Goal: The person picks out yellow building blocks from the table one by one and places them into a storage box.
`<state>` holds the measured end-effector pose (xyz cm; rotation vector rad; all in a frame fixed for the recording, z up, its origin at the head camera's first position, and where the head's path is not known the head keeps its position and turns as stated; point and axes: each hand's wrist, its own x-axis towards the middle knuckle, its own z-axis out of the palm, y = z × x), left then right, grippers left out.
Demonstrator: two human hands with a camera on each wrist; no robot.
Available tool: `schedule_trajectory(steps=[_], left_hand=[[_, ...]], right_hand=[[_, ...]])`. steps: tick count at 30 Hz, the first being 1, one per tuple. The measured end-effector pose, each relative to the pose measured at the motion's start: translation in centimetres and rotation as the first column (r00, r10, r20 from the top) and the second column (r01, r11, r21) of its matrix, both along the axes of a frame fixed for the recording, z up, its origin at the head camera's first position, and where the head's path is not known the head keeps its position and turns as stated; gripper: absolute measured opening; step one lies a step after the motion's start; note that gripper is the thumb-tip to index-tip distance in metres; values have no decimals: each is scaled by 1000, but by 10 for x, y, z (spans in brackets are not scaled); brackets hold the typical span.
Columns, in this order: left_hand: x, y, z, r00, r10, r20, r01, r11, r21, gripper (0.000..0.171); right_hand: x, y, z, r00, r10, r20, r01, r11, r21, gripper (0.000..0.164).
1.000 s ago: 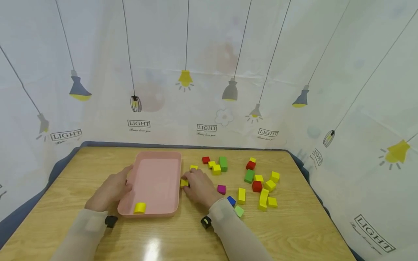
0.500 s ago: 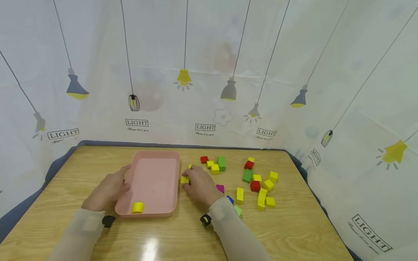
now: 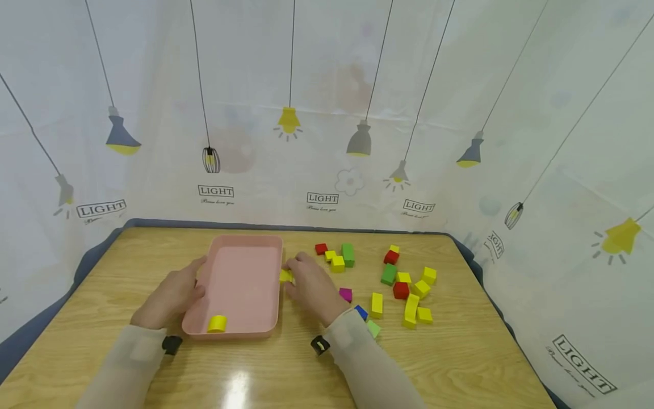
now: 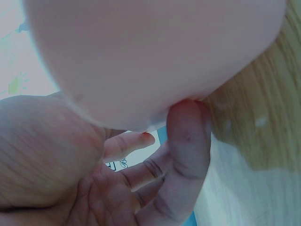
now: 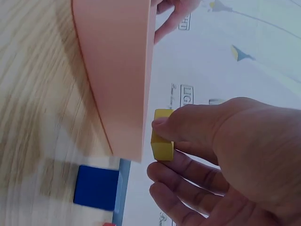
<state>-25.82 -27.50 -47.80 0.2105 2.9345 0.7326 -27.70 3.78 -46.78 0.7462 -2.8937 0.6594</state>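
Note:
My right hand [image 3: 314,287] pinches a yellow block [image 5: 162,141] between thumb and fingers, close to the right rim of the pink tray [image 3: 245,278]. In the right wrist view, the block is at about the height of the tray's rim, outside its wall. A blue block [image 5: 96,187] lies on the table beyond. My left hand [image 3: 171,295] holds the tray's left side; the left wrist view shows a finger [image 4: 188,150] against the tray's outside. One yellow curved-top block [image 3: 217,324] lies inside, at the tray's near-left corner.
Right of the tray, several loose blocks are spread over the wooden table [image 3: 449,363]: green [image 3: 348,255], magenta [image 3: 346,295], red [image 3: 401,290], yellow [image 3: 377,305] and light green [image 3: 373,329]. A lamp-printed curtain [image 3: 327,142] hangs behind the table.
My right hand has brought a yellow block up from the table beside the tray to the right rim. The yellow block behind that hand is no longer visible in the head view. The left hand stays put.

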Motion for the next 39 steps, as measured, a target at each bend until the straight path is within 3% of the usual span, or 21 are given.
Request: schedule_trajectory(steps=[9,18,23,26,33,39], left_hand=[[0,3,8,1000,5,-5,-5,1000,-4,70],[1,2,12,1000,-3,-20,3,1000,2,70],[2,1,10,1000,7,-9,-7,1000,4,70],[4,1,8,1000,17,4,-17,1000,13,70],[2,2,3,1000,13,-7,-13,1000,10,69],[0,1,1,1000,26,4,-26,1000,-2,70]], right_hand=[[19,-23,7,993,61,102,-59,998,-20,39],[33,-48,4,976,207,65,-214,968,132,35],[36,-58,-2,957,265,114,-280,949,142,29],[38,-63,-5,949,278,151,-297,946,126,27],[38,-59,-7,934,329,139,-344,933,104,31],[38,-44,2,946,286,153,-299,952,66,31]])
